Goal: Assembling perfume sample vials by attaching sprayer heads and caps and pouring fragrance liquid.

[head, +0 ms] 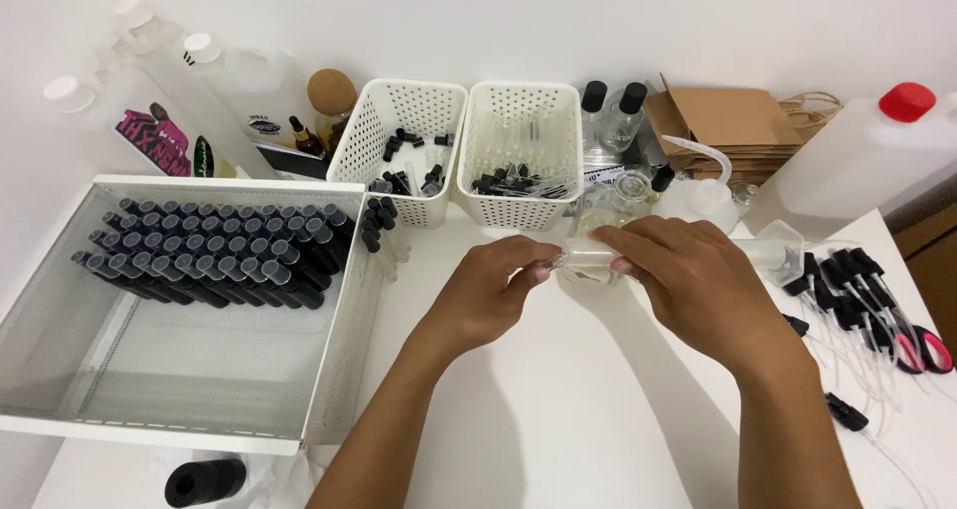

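Note:
Over the middle of the white table [558, 409], my right hand [688, 280] grips a small clear glass vial [586, 260], held on its side. My left hand [488, 290] pinches the vial's left end with thumb and fingertips; what sits on that end is hidden by the fingers. A white mesh tray [199, 409] at the left holds several rows of clear vials with black caps [214, 253]. At the right lie several loose black spray pumps with thin clear tubes [852, 290].
Two white perforated baskets [404, 120] [518, 120] with black caps and pump parts stand at the back. Around them are large plastic bottles [249, 90], a red-capped jug [867, 155], brown paper bags [728, 120], a wash bottle [703, 195] and a black roll [204, 481] at the front edge.

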